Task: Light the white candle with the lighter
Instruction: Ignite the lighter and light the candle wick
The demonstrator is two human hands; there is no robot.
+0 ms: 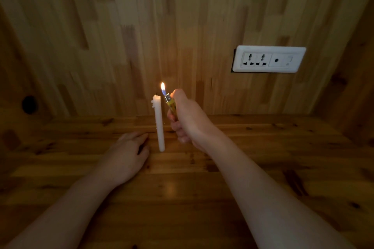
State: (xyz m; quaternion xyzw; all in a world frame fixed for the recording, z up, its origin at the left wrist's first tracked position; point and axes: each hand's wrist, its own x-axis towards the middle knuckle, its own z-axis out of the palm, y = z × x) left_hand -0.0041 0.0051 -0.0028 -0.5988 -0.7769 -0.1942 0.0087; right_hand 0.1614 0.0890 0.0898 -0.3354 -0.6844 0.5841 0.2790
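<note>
A tall white candle (159,123) stands upright on the wooden table (263,157), with wax drips near its top and a dark unlit wick. My right hand (189,119) grips a yellow lighter (171,106) just right of the candle's top, thumb on the lever. The lighter's flame (163,88) burns a little above and to the right of the wick, not touching it. My left hand (129,153) rests flat on the table just left of the candle's base, fingers apart, holding nothing.
A wooden panel wall (141,26) rises close behind the candle. A white socket plate (268,59) is set in the wall at the right. A dark round hole (30,104) shows at the lower left of the wall.
</note>
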